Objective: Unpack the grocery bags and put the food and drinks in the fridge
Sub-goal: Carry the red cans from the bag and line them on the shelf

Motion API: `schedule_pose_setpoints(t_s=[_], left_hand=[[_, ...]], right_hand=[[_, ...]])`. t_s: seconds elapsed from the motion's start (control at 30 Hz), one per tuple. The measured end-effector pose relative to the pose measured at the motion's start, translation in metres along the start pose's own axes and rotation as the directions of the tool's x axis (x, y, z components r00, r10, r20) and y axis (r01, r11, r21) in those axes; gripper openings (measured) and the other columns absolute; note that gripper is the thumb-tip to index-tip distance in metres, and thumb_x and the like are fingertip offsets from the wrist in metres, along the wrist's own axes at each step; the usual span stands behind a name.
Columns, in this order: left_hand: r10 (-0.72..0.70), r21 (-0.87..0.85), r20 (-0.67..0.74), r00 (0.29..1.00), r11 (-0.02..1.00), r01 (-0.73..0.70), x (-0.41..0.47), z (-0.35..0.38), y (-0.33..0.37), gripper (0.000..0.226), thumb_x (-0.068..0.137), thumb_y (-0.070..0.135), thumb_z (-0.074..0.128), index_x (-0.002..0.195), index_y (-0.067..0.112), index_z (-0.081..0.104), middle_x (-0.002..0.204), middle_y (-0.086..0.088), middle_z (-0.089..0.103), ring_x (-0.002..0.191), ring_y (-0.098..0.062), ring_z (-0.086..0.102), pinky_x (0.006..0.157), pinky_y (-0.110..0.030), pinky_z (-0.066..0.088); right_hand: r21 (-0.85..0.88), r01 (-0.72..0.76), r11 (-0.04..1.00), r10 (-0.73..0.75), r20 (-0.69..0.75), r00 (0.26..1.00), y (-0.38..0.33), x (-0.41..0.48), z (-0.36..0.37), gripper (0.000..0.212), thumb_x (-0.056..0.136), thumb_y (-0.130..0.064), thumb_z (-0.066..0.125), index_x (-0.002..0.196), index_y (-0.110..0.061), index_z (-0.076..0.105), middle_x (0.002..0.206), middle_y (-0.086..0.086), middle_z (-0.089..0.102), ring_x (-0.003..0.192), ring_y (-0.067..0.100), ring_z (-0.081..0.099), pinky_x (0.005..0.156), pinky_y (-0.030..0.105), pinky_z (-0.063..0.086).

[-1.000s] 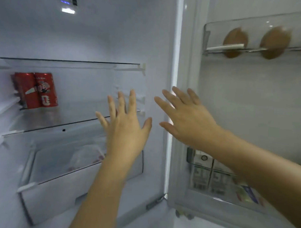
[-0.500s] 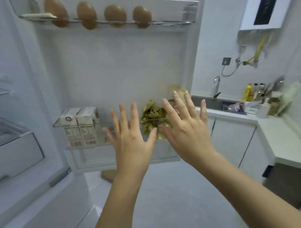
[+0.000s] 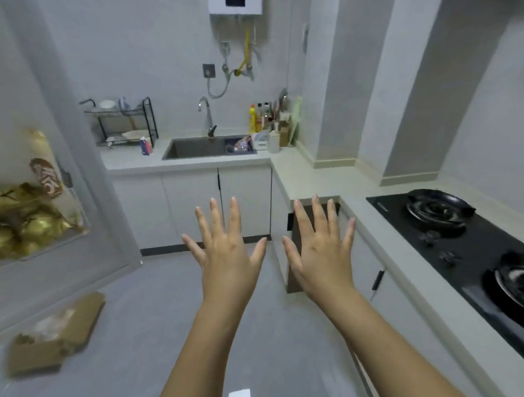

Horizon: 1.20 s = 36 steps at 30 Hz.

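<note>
My left hand (image 3: 227, 250) and my right hand (image 3: 321, 248) are stretched out side by side in mid-air over the kitchen floor, fingers spread, holding nothing. The open fridge door (image 3: 78, 150) stands at the left edge; its lower shelf holds gold-wrapped packets (image 3: 22, 225). A brown paper grocery bag (image 3: 54, 336) lies on the floor at the lower left, with something pale inside. The fridge interior is out of view.
A white counter (image 3: 300, 176) runs along the back and right walls, with a sink (image 3: 197, 148), a dish rack (image 3: 124, 122), several bottles (image 3: 259, 118) and a black gas hob (image 3: 467, 244). White cabinets (image 3: 195, 202) sit below. Grey floor (image 3: 176, 308) spreads ahead.
My view has swung right, from the fridge shelves past the door to the kitchen counters. Both hands stayed spread and empty in front of me throughout.
</note>
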<state>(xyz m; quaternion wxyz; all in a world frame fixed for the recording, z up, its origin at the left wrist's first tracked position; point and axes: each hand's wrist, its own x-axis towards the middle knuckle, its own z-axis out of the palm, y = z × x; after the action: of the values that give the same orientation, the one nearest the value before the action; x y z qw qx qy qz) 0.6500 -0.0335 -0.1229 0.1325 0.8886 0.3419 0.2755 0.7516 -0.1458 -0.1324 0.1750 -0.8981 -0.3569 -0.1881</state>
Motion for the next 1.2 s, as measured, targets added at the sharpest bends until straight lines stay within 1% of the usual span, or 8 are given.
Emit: schedule_pose_setpoints(t_s=[0.17,0.33,0.57,0.7,0.87,1.03,1.1,1.2], left_hand=[[0.177,-0.112,0.101,0.979,0.980,-0.166,0.005,0.051,0.074,0.084,0.094,0.054,0.046,0.154,0.031,-0.008,0.162,-0.004,-0.015,0.146,-0.027,-0.024,0.113,-0.058,-0.012],[0.330,-0.239,0.145,0.933,0.927,-0.290,0.016,0.105,0.147,0.084,0.093,0.051,0.051,0.155,0.030,-0.001,0.163,-0.004,-0.009,0.148,-0.025,-0.020,0.114,-0.057,-0.011],[0.472,-0.393,0.215,0.855,0.843,-0.367,0.039,0.177,0.244,0.081,0.095,0.050,0.049,0.155,0.030,0.000,0.163,-0.004,-0.008,0.148,-0.025,-0.021,0.114,-0.057,-0.011],[0.556,-0.471,0.267,0.787,0.788,-0.397,0.040,0.213,0.295,0.080,0.095,0.050,0.048,0.155,0.029,0.000,0.163,-0.003,-0.009,0.147,-0.024,-0.022,0.115,-0.056,-0.010],[0.683,-0.553,0.303,0.665,0.694,-0.461,0.026,0.251,0.354,0.081,0.094,0.049,0.051,0.155,0.030,0.001,0.163,-0.002,-0.007,0.147,-0.023,-0.021,0.117,-0.057,-0.007],[0.820,-0.619,0.272,0.504,0.550,-0.560,-0.007,0.275,0.414,0.080,0.093,0.047,0.056,0.155,0.027,0.011,0.164,-0.005,0.002,0.149,-0.026,-0.013,0.117,-0.059,0.000],[0.870,-0.656,0.265,0.416,0.479,-0.584,-0.025,0.285,0.436,0.077,0.092,0.045,0.057,0.155,0.025,0.016,0.163,-0.004,0.008,0.150,-0.025,-0.007,0.116,-0.058,0.003],[0.933,-0.704,0.266,0.244,0.361,-0.612,-0.057,0.300,0.465,0.074,0.093,0.044,0.056,0.154,0.025,0.019,0.162,-0.001,0.014,0.151,-0.022,0.001,0.118,-0.055,0.005]], right_hand=[[-0.086,-0.194,0.977,0.191,-0.040,0.981,0.085,-0.011,-0.016,0.071,0.092,-0.058,0.014,0.155,-0.026,0.014,0.163,0.009,0.011,0.151,0.032,0.001,0.114,0.062,-0.002],[-0.157,-0.364,0.918,0.355,-0.084,0.931,0.167,-0.013,-0.025,0.066,0.098,-0.051,0.032,0.156,-0.026,0.014,0.164,0.008,0.010,0.151,0.031,0.001,0.116,0.064,0.002],[-0.252,-0.538,0.804,0.540,-0.068,0.839,0.267,-0.005,-0.041,0.067,0.100,-0.053,0.030,0.156,-0.029,0.003,0.165,0.004,-0.001,0.151,0.027,-0.010,0.117,0.058,-0.004],[-0.313,-0.615,0.724,0.620,-0.095,0.779,0.319,-0.007,-0.048,0.067,0.099,-0.053,0.031,0.156,-0.028,0.010,0.164,0.006,0.006,0.151,0.029,-0.002,0.117,0.060,0.002],[-0.327,-0.721,0.611,0.722,-0.143,0.677,0.371,-0.026,-0.059,0.066,0.099,-0.052,0.034,0.156,-0.029,0.009,0.165,0.004,0.005,0.151,0.027,-0.004,0.118,0.057,0.001],[-0.341,-0.838,0.426,0.834,-0.210,0.510,0.421,-0.078,-0.084,0.068,0.099,-0.054,0.032,0.156,-0.029,0.005,0.165,0.004,0.002,0.151,0.027,-0.006,0.118,0.056,0.000],[-0.340,-0.877,0.340,0.872,-0.236,0.429,0.437,-0.105,-0.094,0.067,0.099,-0.053,0.033,0.157,-0.029,0.006,0.165,0.004,0.002,0.151,0.027,-0.005,0.118,0.056,0.002],[-0.337,-0.913,0.229,0.893,-0.300,0.335,0.459,-0.149,-0.104,0.067,0.097,-0.049,0.044,0.156,-0.026,0.020,0.163,0.007,0.016,0.150,0.031,0.010,0.116,0.059,0.012]])
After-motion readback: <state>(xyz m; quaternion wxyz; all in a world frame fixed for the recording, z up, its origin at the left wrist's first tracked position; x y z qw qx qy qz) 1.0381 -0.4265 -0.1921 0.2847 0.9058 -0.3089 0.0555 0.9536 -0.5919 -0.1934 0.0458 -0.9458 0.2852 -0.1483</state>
